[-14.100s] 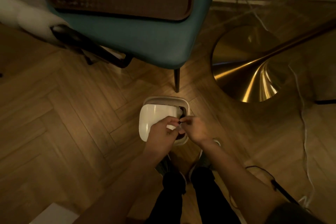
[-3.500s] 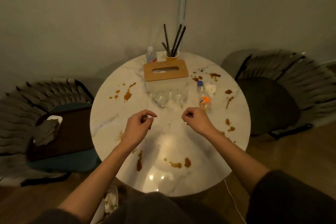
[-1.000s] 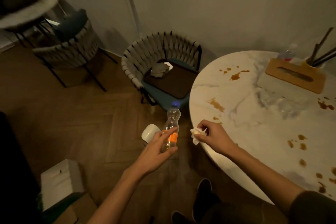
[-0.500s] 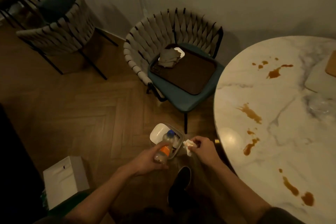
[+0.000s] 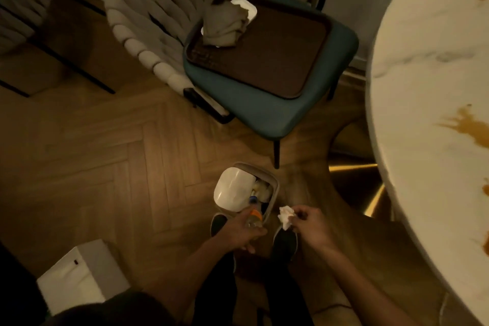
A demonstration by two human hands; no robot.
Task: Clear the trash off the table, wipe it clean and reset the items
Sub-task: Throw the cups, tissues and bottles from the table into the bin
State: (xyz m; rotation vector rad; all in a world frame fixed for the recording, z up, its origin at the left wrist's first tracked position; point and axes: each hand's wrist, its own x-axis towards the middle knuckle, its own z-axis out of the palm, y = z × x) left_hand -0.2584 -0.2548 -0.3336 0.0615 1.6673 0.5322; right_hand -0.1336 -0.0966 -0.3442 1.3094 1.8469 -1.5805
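Head view, pitched steeply down at floor beside table (image 5: 423, 74). Grips small plastic bottle (image 5: 254, 216) in left hand (image 5: 239, 231), fingers curled round its body, cap end tipped forward over open bin (image 5: 275, 186); angled so, probably, for a clean drop past the raised lid (image 5: 232, 190). Pinches crumpled tissue (image 5: 286, 216) at fingertips of right hand (image 5: 308, 225), just right of bin rim and clear of bottle; held aside, by the look of it, to go in second. Pale scraps already inside bin. Both shoes (image 5: 284, 242) planted close against bin's near side; pedal, if any, not discernible. Brown stains (image 5: 468, 127) unwiped on marble top at right. Folded cloth (image 5: 225, 26) parked on tray (image 5: 277, 66) on chair (image 5: 277, 116) seat, likely kept off dirty tabletop and within reach for wiping. Trash-clearing stage, close to release.
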